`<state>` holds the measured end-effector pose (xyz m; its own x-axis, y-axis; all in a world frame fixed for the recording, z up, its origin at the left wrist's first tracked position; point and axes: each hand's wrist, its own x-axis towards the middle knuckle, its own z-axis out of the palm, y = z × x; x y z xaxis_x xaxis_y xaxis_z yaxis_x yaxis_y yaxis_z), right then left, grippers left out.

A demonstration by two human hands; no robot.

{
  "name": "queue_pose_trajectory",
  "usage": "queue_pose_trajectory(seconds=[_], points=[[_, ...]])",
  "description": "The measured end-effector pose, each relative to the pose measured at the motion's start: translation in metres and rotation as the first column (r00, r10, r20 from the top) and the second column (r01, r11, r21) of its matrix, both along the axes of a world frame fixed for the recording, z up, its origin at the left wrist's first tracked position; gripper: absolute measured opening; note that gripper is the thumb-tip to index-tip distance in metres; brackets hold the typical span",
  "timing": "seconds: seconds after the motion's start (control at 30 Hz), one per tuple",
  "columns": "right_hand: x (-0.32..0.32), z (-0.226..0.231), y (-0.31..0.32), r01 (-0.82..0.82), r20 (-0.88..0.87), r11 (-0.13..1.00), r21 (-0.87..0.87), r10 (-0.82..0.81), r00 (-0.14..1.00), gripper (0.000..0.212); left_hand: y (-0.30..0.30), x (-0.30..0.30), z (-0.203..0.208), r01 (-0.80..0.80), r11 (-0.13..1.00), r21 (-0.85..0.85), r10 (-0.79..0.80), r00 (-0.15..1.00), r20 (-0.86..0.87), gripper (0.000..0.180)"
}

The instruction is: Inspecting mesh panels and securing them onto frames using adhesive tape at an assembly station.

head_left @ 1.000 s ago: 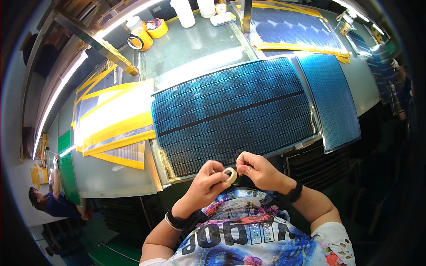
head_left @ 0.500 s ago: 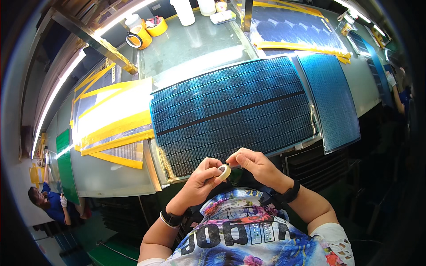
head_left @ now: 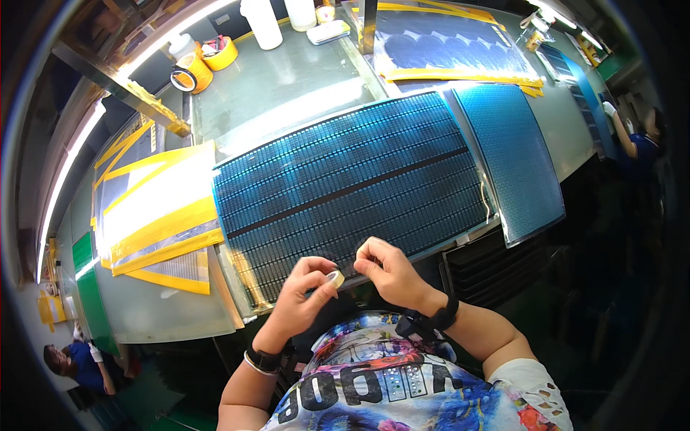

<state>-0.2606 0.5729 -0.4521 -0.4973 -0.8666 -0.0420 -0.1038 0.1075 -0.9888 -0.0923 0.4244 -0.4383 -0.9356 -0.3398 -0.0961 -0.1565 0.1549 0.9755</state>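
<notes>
Between the thumb and fingers of my left hand (head_left: 300, 293) is a small roll of pale yellow tape (head_left: 335, 279). My right hand (head_left: 390, 273) is closed in a pinch just right of the roll, a small gap apart from it. Whatever its fingertips may hold is too small to make out. Both hands hover over the near edge of a large dark panel (head_left: 352, 187), patterned with blue-black rows and crossed by a black band. The panel lies flat on the workbench beyond my hands.
A narrower blue sheet (head_left: 510, 158) adjoins the panel's right side. Yellow-taped clear sheets (head_left: 162, 205) lie left. Orange tape rolls (head_left: 192, 72) and white bottles (head_left: 261, 25) stand at the back. Co-workers (head_left: 83, 359) are at far left and far right (head_left: 636, 140).
My right hand has drawn slightly away from the tape roll, widening the gap, and its fingers are curled tighter. The whole scene has shifted left in view.
</notes>
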Motion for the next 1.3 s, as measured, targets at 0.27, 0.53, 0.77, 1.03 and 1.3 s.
queue_pose_trajectory(seconds=[0.27, 0.53, 0.77, 1.03, 1.3], points=[[-0.182, -0.022, 0.068, 0.705, -0.77, 0.708, 0.028, -0.434, 0.467, 0.014, -0.099, 0.073, -0.003, -0.402, 0.801, -0.444, 0.469, 0.882, 0.048, 0.032], [-0.223, -0.054, 0.082, 0.675, -0.841, 0.732, 0.096, -0.303, 0.449, 0.018, -0.117, 0.079, -0.032, -0.472, 0.771, -0.428, 0.548, 0.834, 0.068, 0.044], [-0.223, -0.058, 0.078, 0.665, -0.87, 0.742, 0.081, -0.273, 0.411, 0.018, -0.12, 0.079, -0.034, -0.472, 0.781, -0.409, 0.544, 0.836, 0.072, 0.041], [-0.217, -0.06, 0.071, 0.761, -0.879, 0.63, 0.153, -0.266, 0.396, 0.022, -0.118, 0.077, -0.033, -0.501, 0.786, -0.361, 0.561, 0.824, 0.078, 0.037], [-0.215, -0.059, 0.067, 0.831, -0.85, 0.485, 0.273, -0.283, 0.445, 0.025, -0.116, 0.075, -0.039, -0.568, 0.738, -0.364, 0.61, 0.792, 0.0, 0.036]])
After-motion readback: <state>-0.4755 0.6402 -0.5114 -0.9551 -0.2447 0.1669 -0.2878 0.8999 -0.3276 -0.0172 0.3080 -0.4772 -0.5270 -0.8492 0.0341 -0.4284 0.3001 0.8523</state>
